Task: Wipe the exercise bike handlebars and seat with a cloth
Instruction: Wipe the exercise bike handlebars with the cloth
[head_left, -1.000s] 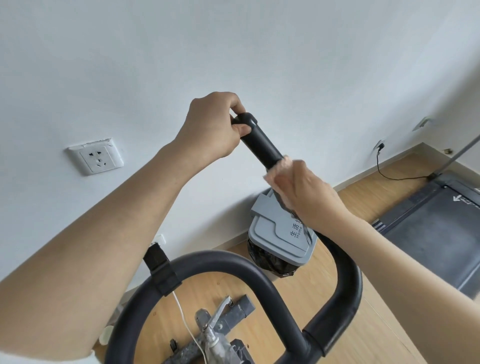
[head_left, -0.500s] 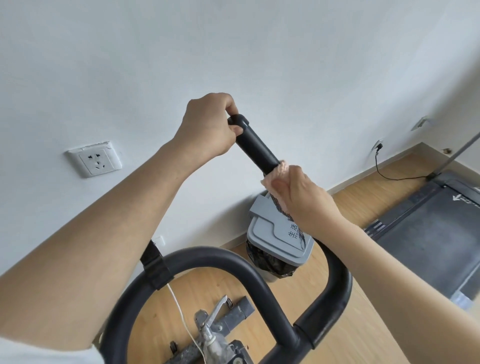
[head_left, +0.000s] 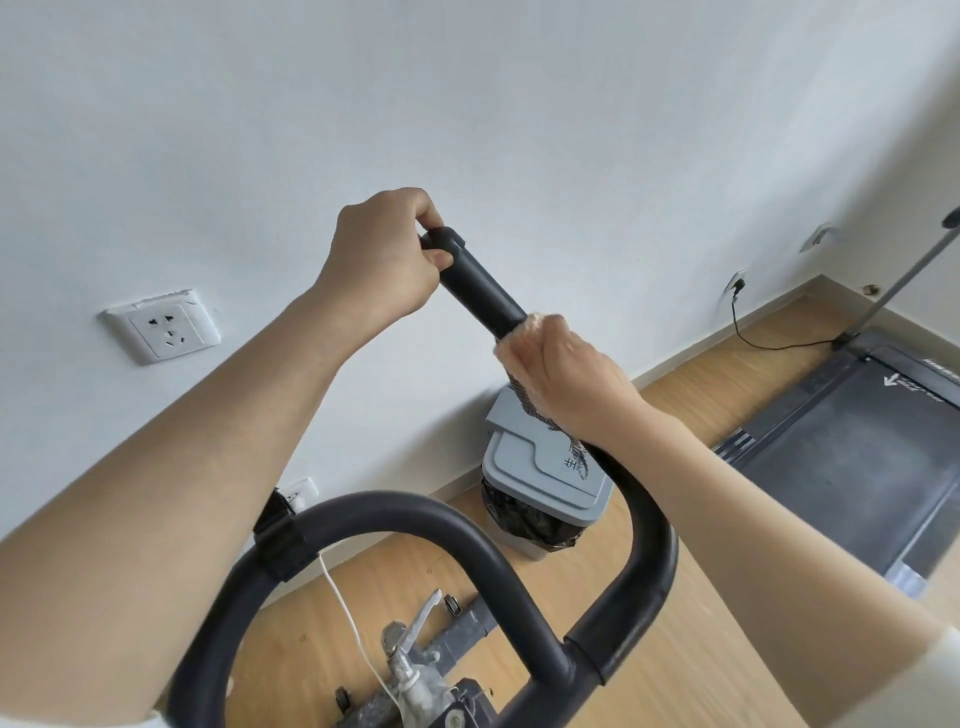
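Observation:
The exercise bike's black handlebar (head_left: 480, 283) curves up from the bottom of the head view to a padded grip near the middle. My left hand (head_left: 382, 254) is closed around the tip of that grip. My right hand (head_left: 566, 376) is wrapped around the bar lower down, with a cloth (head_left: 524, 343) pressed between palm and bar; a pale fold shows above my fingers and a grey patterned tail hangs below. The bike's seat is out of view.
A grey lidded bin (head_left: 545, 475) with a black liner stands on the wooden floor against the white wall. A treadmill (head_left: 852, 447) lies at the right, its cable plugged into a wall socket (head_left: 737, 283). Another wall socket (head_left: 163, 325) is at left.
My right hand with the cloth has slid a little down the handlebar, away from the left hand. The left hand keeps its hold on the tip.

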